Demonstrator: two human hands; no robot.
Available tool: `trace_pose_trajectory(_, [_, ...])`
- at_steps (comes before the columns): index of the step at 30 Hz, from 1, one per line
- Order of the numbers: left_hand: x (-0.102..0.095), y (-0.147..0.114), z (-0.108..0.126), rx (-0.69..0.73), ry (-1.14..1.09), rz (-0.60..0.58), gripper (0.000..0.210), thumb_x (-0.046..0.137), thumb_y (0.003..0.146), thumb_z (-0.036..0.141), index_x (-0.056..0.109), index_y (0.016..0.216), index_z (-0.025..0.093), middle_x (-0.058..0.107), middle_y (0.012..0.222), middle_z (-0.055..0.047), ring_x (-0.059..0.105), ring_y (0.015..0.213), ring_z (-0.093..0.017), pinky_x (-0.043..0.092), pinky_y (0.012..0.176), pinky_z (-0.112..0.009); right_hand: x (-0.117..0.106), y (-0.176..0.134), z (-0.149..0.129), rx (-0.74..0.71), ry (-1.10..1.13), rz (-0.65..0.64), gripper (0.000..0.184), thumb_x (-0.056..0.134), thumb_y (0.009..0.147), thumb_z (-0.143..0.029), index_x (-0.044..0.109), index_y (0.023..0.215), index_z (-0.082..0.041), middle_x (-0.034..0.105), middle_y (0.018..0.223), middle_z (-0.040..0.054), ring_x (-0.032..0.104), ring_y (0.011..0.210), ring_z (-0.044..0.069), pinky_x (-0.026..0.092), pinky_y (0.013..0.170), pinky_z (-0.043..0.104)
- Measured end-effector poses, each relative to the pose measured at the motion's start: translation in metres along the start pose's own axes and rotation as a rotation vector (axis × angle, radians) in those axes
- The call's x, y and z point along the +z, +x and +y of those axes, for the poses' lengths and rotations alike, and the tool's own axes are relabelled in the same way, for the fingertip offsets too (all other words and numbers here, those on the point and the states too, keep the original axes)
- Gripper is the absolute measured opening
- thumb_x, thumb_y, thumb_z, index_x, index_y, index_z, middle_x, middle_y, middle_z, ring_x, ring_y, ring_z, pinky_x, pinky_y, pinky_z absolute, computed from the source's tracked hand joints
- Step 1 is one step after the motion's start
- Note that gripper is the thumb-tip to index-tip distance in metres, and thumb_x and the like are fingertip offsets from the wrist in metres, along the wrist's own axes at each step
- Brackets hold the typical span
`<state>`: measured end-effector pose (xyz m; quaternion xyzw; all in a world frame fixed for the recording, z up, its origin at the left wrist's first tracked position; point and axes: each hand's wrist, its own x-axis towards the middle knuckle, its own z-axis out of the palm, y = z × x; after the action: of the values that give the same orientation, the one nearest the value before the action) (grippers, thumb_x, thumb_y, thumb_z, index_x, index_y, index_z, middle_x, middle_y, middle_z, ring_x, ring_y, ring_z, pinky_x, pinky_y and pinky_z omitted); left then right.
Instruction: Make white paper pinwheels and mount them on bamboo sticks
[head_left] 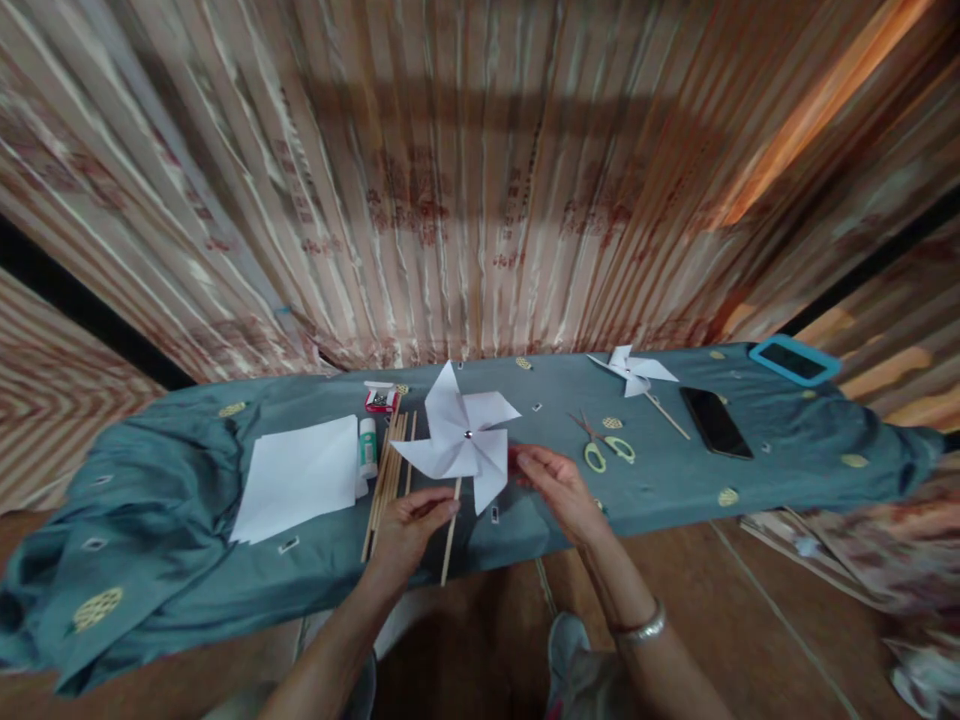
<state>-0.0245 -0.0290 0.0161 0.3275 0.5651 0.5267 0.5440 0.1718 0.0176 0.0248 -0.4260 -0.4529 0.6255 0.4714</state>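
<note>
A white paper pinwheel with a shiny pin at its centre stands over the table, mounted on a thin wooden stick. My left hand pinches that stick just below the blades. At the pinwheel's right edge is my right hand, its fingers loosely bent and apart, the fingertips by a blade. Whether they touch the paper I cannot tell. Left of the pinwheel lie several loose wooden sticks, a glue stick and a stack of white paper.
Scissors with yellow-green handles lie right of my right hand. Beyond are a second pinwheel, a black phone and a blue-framed device. A small red box sits at the back. A green cloth covers the table.
</note>
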Motion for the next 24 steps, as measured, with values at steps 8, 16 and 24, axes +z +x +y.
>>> trace_pose_trajectory(8, [-0.003,0.01,-0.009,0.107,0.172,-0.082,0.016,0.079,0.055,0.032,0.077,0.067,0.022,0.073,0.07,-0.003,0.064,0.068,-0.018,0.05,0.066,-0.027,-0.021,0.01,-0.014,-0.195,-0.158,0.332,0.033,0.069,0.072,-0.051,0.07,0.071,-0.018,0.071,0.071,0.0051,0.058,0.061,0.014,0.045,0.06,0.028])
trace_pose_trajectory(16, [-0.018,0.013,-0.003,0.312,0.397,-0.153,0.011,0.074,0.065,0.03,0.078,0.075,0.027,0.073,0.081,-0.005,0.065,0.079,-0.022,0.048,0.075,-0.029,-0.035,-0.001,-0.031,-0.324,-0.412,0.077,0.052,0.065,0.072,-0.019,0.059,0.123,-0.028,0.057,0.134,0.0017,0.044,0.13,0.022,0.023,0.114,0.042])
trace_pose_trajectory(24, [-0.011,0.006,-0.001,0.26,0.329,-0.239,0.013,0.07,0.067,0.031,0.078,0.074,0.023,0.072,0.075,-0.006,0.063,0.07,-0.019,0.048,0.065,-0.027,-0.027,-0.002,-0.032,-0.106,-0.184,0.088,0.033,0.076,0.066,-0.045,0.073,0.087,-0.02,0.075,0.086,0.0041,0.066,0.078,0.019,0.05,0.077,0.033])
